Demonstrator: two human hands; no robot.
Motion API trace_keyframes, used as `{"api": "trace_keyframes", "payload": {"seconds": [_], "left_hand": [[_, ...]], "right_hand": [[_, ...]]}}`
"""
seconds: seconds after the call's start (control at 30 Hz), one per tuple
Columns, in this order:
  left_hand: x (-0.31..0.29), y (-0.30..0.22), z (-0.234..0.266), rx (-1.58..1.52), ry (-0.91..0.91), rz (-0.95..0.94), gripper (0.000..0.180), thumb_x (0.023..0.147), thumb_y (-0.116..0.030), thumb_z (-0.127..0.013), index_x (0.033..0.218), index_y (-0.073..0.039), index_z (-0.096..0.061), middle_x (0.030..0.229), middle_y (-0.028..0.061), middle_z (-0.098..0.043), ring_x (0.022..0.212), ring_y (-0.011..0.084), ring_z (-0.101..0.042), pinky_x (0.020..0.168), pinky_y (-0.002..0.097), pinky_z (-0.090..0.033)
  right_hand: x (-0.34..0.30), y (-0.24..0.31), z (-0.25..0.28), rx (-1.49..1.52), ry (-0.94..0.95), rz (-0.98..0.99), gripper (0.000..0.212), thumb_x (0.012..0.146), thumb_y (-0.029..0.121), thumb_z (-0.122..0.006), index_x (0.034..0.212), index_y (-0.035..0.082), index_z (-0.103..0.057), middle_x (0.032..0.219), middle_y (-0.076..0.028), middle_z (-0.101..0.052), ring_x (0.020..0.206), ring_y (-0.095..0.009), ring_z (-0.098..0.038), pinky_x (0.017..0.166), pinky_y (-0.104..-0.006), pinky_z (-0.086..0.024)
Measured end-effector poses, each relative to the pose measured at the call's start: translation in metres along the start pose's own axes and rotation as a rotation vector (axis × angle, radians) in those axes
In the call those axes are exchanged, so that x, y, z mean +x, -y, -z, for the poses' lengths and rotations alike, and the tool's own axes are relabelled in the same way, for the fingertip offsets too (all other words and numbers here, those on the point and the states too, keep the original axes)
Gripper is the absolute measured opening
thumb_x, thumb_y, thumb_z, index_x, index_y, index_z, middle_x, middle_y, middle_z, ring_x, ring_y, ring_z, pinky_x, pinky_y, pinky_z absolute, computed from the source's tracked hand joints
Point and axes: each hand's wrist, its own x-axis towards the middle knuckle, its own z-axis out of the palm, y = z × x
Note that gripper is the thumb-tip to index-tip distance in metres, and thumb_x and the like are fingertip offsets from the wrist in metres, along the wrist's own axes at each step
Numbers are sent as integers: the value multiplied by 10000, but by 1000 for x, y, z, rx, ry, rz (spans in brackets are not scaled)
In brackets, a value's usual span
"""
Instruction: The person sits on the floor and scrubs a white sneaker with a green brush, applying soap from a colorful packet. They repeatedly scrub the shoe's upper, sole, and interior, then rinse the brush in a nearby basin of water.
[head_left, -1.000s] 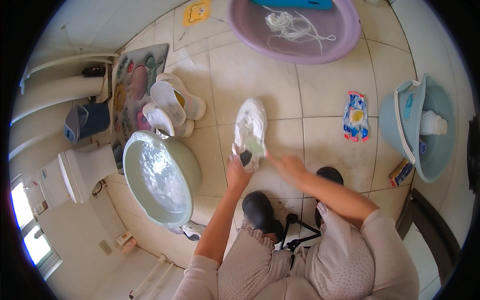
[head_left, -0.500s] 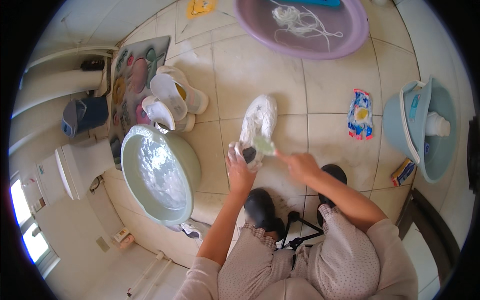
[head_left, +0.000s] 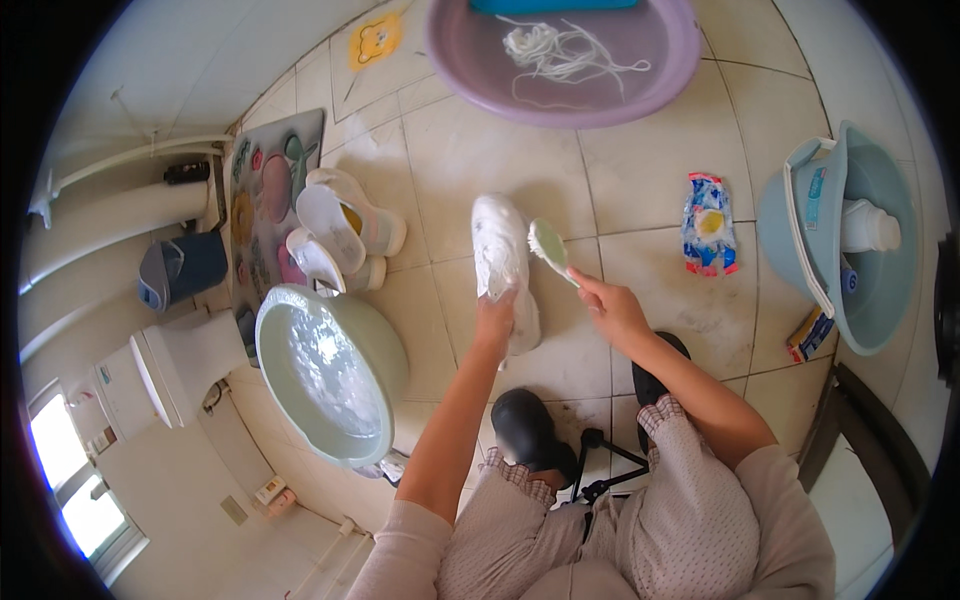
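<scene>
A white sneaker [head_left: 492,235], wet and smeared with pale foam, is near the middle of the tiled floor. My left hand [head_left: 496,312] reaches into its opening and holds it, the fingers hidden by the shoe. Closed around the handle of a pale green scrub brush [head_left: 548,246] is my right hand [head_left: 613,312]. The brush head stands just right of the sneaker, bristles turned toward it and apart from it.
Left of me stands a pale green basin [head_left: 392,350] of sudsy water, with white shoes [head_left: 335,228] behind it. A purple basin [head_left: 600,115] holds white laces [head_left: 560,50]. On the right are a blue-and-red packet [head_left: 709,225] and a blue bucket [head_left: 790,235] containing a white bottle [head_left: 868,226].
My left hand has gone from the sneaker's heel end into its opening, and the sneaker has turned. The brush has lifted off the sneaker to its right, still in my right hand.
</scene>
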Motion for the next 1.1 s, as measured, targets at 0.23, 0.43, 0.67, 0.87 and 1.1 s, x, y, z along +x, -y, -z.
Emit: {"api": "trace_keyframes", "payload": {"seconds": [0.23,0.43,0.67,0.87,1.1], "left_hand": [[-2,-18,-5,-688,379,-48,472,950,-354,-417,1287,-25,-386,1265,127,-479,1142,268,-482,957,389,-396],[-5,1,-18,-765,297,-48,418,980,-326,-309,1315,-81,-364,1279,125,-469,1165,264,-466,1001,393,-373],[-5,-11,-4,-761,256,-94,409,987,-306,-267,1319,-84,-355,1270,124,-473,1151,269,-471,1003,416,-373],[-6,-14,-17,-690,359,-105,430,986,-314,-255,1318,-57,-346,1276,123,-474,1160,279,-470,1004,441,-365],[3,-16,4,-768,382,-129,450,980,-334,-255,1327,-59,-334,1311,153,-441,1192,305,-447,998,452,-368]], "right_hand": [[-39,13,0,-205,173,119,563,763,28,-528,1293,211,-475,690,-137,-582,639,-326,-583,571,-412,-461],[23,46,-8,-348,106,217,591,733,18,-545,1293,191,-469,722,-164,-590,649,-346,-587,597,-432,-473],[-20,43,5,-472,271,225,568,722,13,-543,1275,117,-461,679,-177,-588,602,-350,-592,540,-431,-472],[46,55,-11,-505,81,268,610,729,19,-544,1312,168,-445,697,-161,-587,602,-316,-599,549,-412,-477],[-15,42,9,-532,203,242,567,714,7,-542,1266,123,-485,673,-170,-583,595,-332,-595,532,-414,-473]]}}
